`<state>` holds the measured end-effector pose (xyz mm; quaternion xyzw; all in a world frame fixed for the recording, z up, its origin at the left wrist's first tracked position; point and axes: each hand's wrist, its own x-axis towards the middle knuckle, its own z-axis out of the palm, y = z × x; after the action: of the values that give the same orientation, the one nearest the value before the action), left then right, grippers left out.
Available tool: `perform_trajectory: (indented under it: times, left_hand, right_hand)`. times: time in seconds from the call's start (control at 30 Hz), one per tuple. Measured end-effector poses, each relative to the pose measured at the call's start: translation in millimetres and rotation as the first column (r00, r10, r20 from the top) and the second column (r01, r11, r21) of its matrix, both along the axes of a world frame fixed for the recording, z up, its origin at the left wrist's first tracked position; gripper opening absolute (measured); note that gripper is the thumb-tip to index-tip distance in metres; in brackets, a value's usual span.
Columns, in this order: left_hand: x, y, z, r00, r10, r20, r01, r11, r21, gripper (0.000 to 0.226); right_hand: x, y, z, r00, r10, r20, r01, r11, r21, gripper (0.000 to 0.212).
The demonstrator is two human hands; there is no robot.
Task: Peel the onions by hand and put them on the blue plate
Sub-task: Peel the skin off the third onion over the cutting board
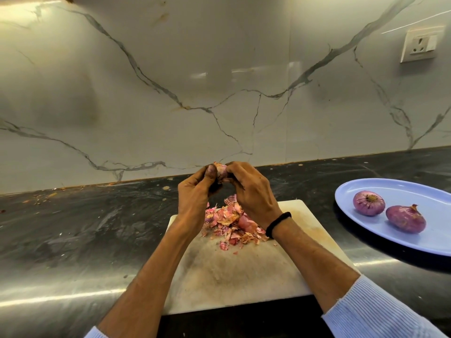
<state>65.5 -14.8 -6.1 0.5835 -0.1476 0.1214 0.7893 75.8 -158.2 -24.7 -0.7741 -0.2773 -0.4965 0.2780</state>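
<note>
Head: onion skins (230, 223) on cutting board (231, 272)

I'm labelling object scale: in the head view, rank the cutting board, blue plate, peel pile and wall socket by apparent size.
1. cutting board
2. blue plate, cut off at the frame's right edge
3. peel pile
4. wall socket, farther from the camera
</note>
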Motion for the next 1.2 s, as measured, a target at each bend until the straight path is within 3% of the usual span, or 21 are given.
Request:
perform_trajectory:
  times: [0.2,0.4,0.5,0.7,1.0,1.2]
  left_hand:
    - [-0.6,-1.6,1.4,0.999,-0.001,-0.040,0.000,1.000,-0.031,0.032]
    - [-1.2,-0.4,5.1,0.996,-0.006,-0.090,-0.001,0.997,-0.076,0.029]
    - [-1.8,0.1,7.1,0.995,-0.012,-0.099,0.003,0.996,-0.084,0.023]
    - [-2.3,2.7,6.1,0.994,-0.030,-0.107,0.027,0.999,-0.032,0.038]
    - [-1.9,3.6,3.1,0.993,0.003,-0.121,0.017,0.987,0.158,0.045]
    - [0.7,5.2,0.4,0.998,-0.049,-0.047,0.054,0.992,0.117,0.032]
  right_hand:
    - [-0.7,0.7,0.3,0.999,-0.016,-0.035,0.016,1.000,0.007,0.019]
    - [-1.7,0.1,2.2,0.999,-0.039,-0.037,0.043,0.993,0.111,0.014]
    - [-1.3,-0.7,2.7,0.996,-0.080,-0.039,0.084,0.988,0.131,0.024]
    - [-5.0,2.8,4.9,0.992,0.044,-0.116,-0.034,0.996,0.082,0.048]
    - [-6.1,1.8,5.7,0.990,0.051,-0.130,-0.041,0.996,0.082,0.032]
    - [-5.8,2.5,5.5,0.990,0.052,-0.132,-0.041,0.995,0.087,0.031]
